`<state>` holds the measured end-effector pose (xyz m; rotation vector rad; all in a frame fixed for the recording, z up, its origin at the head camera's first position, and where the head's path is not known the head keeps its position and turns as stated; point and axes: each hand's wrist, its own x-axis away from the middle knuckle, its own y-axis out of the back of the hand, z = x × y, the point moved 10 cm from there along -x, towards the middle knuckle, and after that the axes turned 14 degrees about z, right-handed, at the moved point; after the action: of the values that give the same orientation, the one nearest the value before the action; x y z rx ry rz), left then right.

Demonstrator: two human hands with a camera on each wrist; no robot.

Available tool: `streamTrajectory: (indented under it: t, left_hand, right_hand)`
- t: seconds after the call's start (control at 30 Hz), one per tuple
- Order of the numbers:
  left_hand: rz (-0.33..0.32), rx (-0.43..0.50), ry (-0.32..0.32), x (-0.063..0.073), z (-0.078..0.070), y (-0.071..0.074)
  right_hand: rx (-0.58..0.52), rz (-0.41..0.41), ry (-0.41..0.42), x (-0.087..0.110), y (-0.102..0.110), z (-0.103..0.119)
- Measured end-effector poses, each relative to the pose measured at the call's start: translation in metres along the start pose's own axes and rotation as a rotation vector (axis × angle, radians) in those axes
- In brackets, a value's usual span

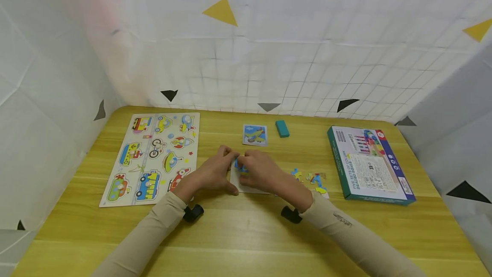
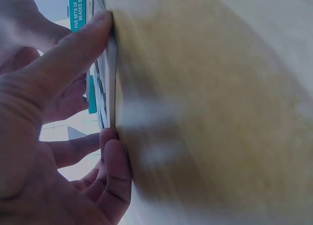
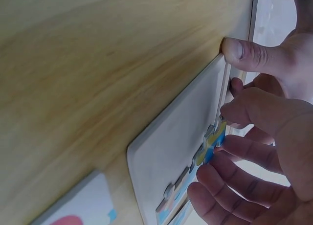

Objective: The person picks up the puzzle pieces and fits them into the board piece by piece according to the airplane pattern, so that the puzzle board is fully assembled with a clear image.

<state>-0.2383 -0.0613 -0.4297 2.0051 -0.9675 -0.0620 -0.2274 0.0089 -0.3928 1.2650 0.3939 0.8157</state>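
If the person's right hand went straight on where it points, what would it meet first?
Probably the left hand, touching the flat, white, rectangular board; exact depth is unclear.

Your puzzle tray is plain off-white, while the puzzle pieces at it show patches of blue and yellow. The loose pieces mix blue, yellow and a touch of red. You have a blue card with a yellow plane and pale border, a solid teal block, and a teal-sided box. Your cream board carries multicoloured vehicles; your sleeves are beige, your table yellow-brown wood grain.
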Motion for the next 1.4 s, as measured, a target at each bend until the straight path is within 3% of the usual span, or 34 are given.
streamTrajectory:
  t: [0.3, 1.1, 1.4]
  left_hand:
    - [0.002, -0.015, -0.004, -0.001, 0.000, -0.001]
    - [0.012, -0.019, -0.003, -0.003, 0.002, -0.002]
    - [0.002, -0.013, -0.016, -0.002, 0.002, -0.001]
  right_hand:
    - [-0.012, 0.024, 0.007, -0.007, -0.007, 0.003]
    - [0.021, -0.029, 0.049, -0.014, -0.005, 0.010]
    - [0.094, -0.057, 0.057, -0.013, -0.003, 0.014]
